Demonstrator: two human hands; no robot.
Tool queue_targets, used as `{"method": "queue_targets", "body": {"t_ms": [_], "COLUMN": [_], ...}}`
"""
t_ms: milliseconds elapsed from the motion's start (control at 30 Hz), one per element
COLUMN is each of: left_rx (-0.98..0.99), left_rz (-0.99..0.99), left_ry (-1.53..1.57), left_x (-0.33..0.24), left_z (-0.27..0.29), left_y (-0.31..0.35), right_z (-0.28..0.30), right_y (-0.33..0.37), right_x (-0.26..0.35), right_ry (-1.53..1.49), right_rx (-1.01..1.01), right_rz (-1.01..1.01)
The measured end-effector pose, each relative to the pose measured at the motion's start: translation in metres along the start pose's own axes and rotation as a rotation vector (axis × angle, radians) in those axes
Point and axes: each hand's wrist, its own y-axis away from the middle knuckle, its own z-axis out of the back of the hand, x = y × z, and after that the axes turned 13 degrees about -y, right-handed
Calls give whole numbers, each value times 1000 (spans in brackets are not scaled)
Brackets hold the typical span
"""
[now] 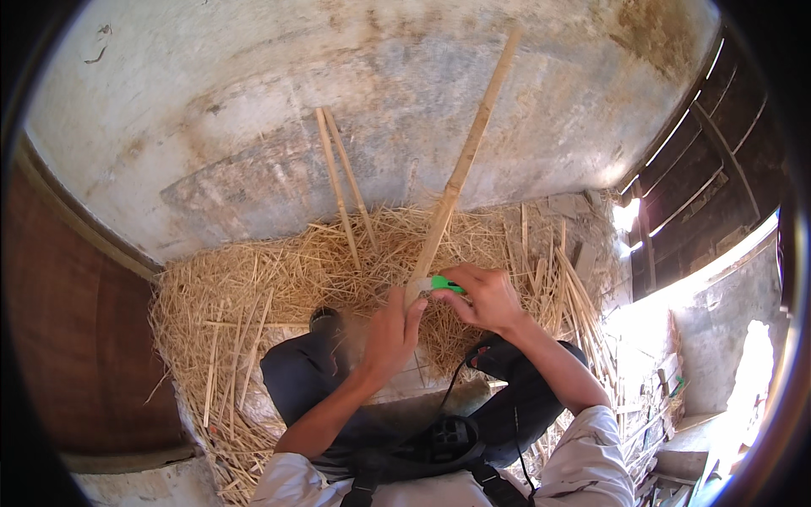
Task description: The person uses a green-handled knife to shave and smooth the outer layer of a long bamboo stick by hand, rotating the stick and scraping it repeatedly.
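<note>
A long bamboo strip slants up and away from my lap, its far end reaching high in front of the wall. My left hand is closed around its near end. In my right hand is a green-handled knife, gripped between thumb and fingers. The pale blade lies against the strip just beyond my left thumb. Both hands are close together above the gap between my knees.
Straw-like shavings cover the floor around my feet. Two thin bamboo strips lean on the stained wall. More split strips lie at the right. A brown wooden panel stands at the left.
</note>
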Motion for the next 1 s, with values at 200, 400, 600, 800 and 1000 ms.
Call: {"method": "queue_targets", "body": {"t_ms": [200,400,600,800,1000], "left_rx": [-20,-9,86,76,187], "left_rz": [-17,-33,-3,-37,76], "left_ry": [-22,-123,-13,55,184], "left_x": [2,2,-6,-3,1], "left_z": [0,-7,-5,-9,-6], "left_y": [2,7,8,6,4], "right_z": [15,34,55,65,31], "right_y": [-10,-18,-23,-27,-13], "right_x": [1,-15,-25,-18,0], "right_ry": [42,146,97,48,24], "right_rx": [-17,-161,-266,-272,-204], "right_rz": [-77,-183,-206,-364,-237]}}
